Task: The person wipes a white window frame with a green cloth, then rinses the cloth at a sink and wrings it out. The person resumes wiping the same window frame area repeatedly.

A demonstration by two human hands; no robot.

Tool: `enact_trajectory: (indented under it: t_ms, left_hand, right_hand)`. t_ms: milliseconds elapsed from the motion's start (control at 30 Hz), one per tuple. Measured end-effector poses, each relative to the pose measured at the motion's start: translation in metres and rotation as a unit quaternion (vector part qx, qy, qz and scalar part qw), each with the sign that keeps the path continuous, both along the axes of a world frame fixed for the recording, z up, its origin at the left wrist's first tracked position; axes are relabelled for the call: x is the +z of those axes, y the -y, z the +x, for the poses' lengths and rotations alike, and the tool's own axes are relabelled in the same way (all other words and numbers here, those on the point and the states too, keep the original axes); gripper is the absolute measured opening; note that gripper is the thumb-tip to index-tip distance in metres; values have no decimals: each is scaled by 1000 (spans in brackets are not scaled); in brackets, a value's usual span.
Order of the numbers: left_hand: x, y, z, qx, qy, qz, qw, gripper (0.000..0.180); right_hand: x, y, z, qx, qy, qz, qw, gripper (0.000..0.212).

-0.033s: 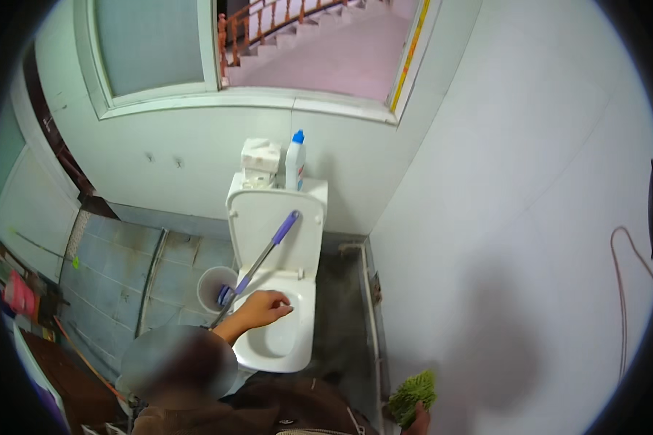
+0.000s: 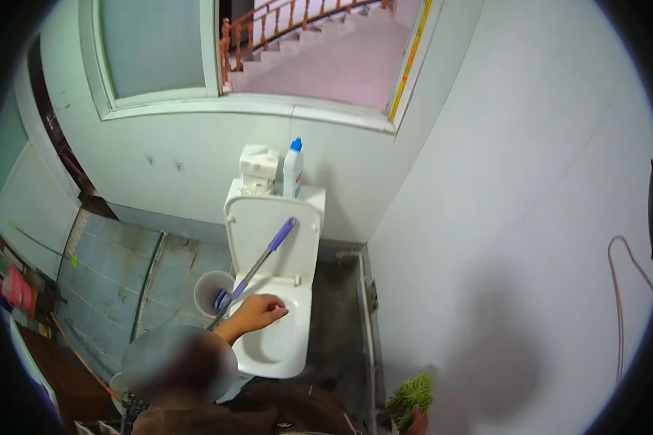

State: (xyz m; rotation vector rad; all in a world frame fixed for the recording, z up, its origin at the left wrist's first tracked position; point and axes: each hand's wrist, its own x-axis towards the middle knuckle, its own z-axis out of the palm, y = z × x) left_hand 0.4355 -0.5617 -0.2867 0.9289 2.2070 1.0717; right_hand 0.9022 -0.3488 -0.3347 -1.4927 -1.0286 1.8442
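Note:
My left hand (image 2: 260, 313) hovers over the bowl of the white toilet (image 2: 297, 341), its fingers loosely curled with a gap at the tips and nothing visible in them. Close behind its wrist, a pole with purple grips (image 2: 263, 262) slants across the toilet seat and raised lid; its lower end is hidden by my forearm. At the lower right, my right hand (image 2: 418, 420) grips a green shaggy cleaning cloth (image 2: 411, 396) beside the wall. Only a thumb and part of that hand show.
On the tank stand a white bottle with a blue cap (image 2: 293, 168) and a stacked tissue pack (image 2: 258, 162). A white bucket (image 2: 204, 279) sits left of the toilet. A pipe (image 2: 368, 333) runs along the right wall's foot. A hose (image 2: 619, 312) hangs on that wall.
The view has shifted slightly, so the toilet and tank items sit a little lower in it. Both hands keep nearly the same poses.

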Motion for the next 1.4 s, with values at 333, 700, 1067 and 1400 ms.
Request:
enact_trajectory:
  t_ms: [333, 700, 1067, 1400]
  left_hand:
    - [17, -9, 18, 211, 73, 111, 968, 24]
    - [85, -187, -54, 73, 335, 484, 806, 61]
    - [165, -201, -248, 331, 118, 510, 785, 39]
    - [232, -229, -322, 355, 48, 464, 810, 28]
  right_hand:
    - [61, -145, -163, 300, 40, 328, 895, 40]
    - [205, -126, -469, 446, -68, 766, 458, 59]
    - [217, -271, -626, 413, -147, 731, 523, 45]
    - [181, -339, -761, 322, -134, 771, 534, 21]
